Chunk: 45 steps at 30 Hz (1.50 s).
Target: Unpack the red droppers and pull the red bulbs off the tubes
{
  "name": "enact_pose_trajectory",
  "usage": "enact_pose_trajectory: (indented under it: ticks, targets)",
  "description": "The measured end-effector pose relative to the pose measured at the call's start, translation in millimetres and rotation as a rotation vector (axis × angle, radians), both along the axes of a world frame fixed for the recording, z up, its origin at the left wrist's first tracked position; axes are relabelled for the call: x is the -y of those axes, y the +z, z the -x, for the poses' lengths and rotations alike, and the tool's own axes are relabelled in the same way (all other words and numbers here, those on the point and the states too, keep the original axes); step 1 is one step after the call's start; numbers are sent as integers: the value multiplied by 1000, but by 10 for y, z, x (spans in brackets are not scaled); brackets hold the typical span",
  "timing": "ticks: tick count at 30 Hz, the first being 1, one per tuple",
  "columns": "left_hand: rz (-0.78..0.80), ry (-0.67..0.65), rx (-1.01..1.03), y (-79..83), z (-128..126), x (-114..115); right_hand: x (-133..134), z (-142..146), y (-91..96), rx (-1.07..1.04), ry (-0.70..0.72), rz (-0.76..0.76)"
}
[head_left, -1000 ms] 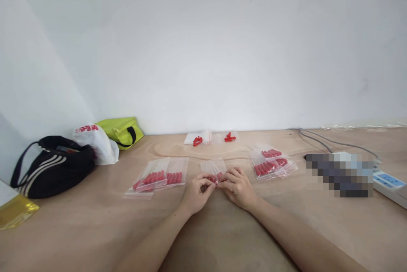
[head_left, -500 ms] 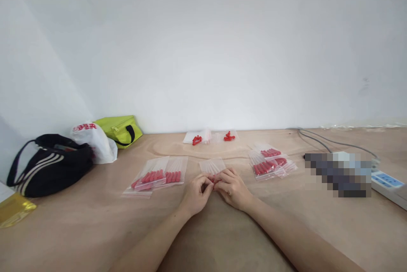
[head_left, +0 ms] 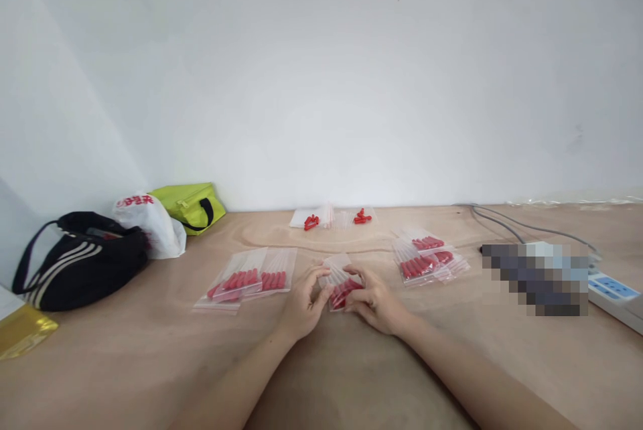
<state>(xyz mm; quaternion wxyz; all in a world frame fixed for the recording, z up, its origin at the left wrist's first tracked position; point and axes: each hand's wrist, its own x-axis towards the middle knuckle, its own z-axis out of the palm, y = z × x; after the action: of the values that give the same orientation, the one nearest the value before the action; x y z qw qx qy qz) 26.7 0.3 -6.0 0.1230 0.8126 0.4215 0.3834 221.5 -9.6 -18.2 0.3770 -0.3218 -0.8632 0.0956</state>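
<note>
A clear zip bag point(head_left: 337, 262) with several red capsule-shaped pieces point(head_left: 341, 293) in its lower part lies at the front middle of the table, between my two hands. My left hand point(head_left: 306, 303) holds its left edge with thumb and forefinger. On the other side, my right hand point(head_left: 376, 301) has its bent fingers on the right edge and hides part of the red pieces. Left of my hands lie filled bags point(head_left: 274, 279) of the same kind, overlapping. More filled bags point(head_left: 419, 266) are stacked to the right.
Near the wall lie loose red pieces point(head_left: 362, 217) and flat bags point(head_left: 329, 218). A black bag point(head_left: 95, 276), a white plastic bag point(head_left: 158, 229) and a lime-green pouch point(head_left: 185, 205) stand at left. At right are a power strip point(head_left: 613, 287), cables point(head_left: 532, 224) and a blurred-out object point(head_left: 542, 279).
My hands have moved apart from their meeting point at the bag's lower end to its two sides. The red pieces inside now show between them.
</note>
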Motion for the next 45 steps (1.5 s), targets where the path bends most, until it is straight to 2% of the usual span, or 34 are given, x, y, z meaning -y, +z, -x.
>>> enact_pose_trajectory:
  ticks: [2, 4, 8, 11, 14, 20, 27, 32, 36, 42, 45]
  targets:
    - [14, -57, -147, 32, 41, -11, 27, -102, 22, 1, 62, 103]
    - [54, -123, -289, 60, 65, -13, 56, -185, 50, 8, 60, 161]
    - [69, -174, -397, 104, 72, 44, 83, -259, 63, 20, -123, 127]
    - [55, -142, -369, 134, 76, 108, 71, -248, 25, 19, -261, 77]
    - [85, -154, -310, 147, 83, 132, 52, -214, -1, 35, -337, 110]
    - [194, -233, -232, 119, 80, 87, 18, -193, 27, 81, -300, 279]
    - [227, -217, -226, 134, 79, 93, 30, -207, 28, 218, -335, 293]
    - [230, -185, -201, 117, 82, 79, 34, -219, 33, 237, -333, 340]
    - [238, -178, -190, 105, 80, 77, 1, -248, 26, 200, -311, 326]
    - [261, -169, -188, 127, 72, 85, -10, -262, 43, 162, -361, 257]
    - [262, -171, -195, 136, 71, 85, -17, -242, 68, 138, -311, 204]
